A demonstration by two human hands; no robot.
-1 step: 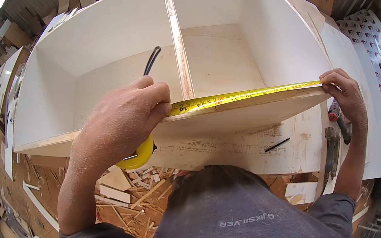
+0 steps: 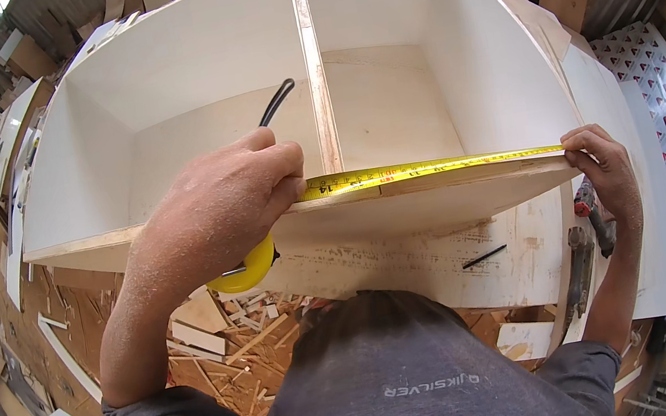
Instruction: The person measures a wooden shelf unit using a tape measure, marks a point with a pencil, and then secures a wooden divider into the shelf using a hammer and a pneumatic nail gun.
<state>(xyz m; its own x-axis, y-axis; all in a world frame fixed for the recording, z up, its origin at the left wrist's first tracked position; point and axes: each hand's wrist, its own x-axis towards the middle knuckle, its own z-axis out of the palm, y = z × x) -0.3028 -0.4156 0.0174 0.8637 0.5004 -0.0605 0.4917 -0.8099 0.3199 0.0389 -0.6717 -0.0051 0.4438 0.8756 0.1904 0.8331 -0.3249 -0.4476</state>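
Observation:
A yellow tape measure (image 2: pixel 249 272) is in my left hand (image 2: pixel 214 201), its case partly hidden below my palm and its black strap (image 2: pixel 276 102) poking up above my fingers. Its pulled-out blade (image 2: pixel 431 167) runs along the front edge of a white, open-topped box (image 2: pixel 510 169). At the box's right front corner, the fingers of my right hand (image 2: pixel 602 161) hold the end of the blade. My left thumb and fingers pinch the blade against the same edge, just left of the upright divider (image 2: pixel 316 80).
A dark pencil-like stick (image 2: pixel 484 256) lies on the pale board below the box. Hand tools (image 2: pixel 577 265) rest near my right forearm. Wood offcuts (image 2: pixel 201 338) litter the floor at left. Patterned sheets (image 2: pixel 658 139) stand at the right.
My left hand sits very slightly farther right, with the tape measure still in it. The right hand stays at the corner.

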